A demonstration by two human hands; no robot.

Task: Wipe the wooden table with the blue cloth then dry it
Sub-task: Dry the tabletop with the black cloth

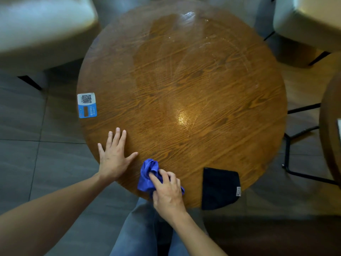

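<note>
Gripping the bunched blue cloth at the near edge of the round wooden surface, the right hand is pressing it down. Left hand is lying open and flat beside it, while a folded black cloth is sitting to the right, and wet streaks are glistening farther across.

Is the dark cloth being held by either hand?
No, the dark cloth lies alone at the table's near edge; the right hand grips the blue cloth.

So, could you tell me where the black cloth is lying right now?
The black cloth lies flat at the table's near right edge, just right of the right hand.
</note>
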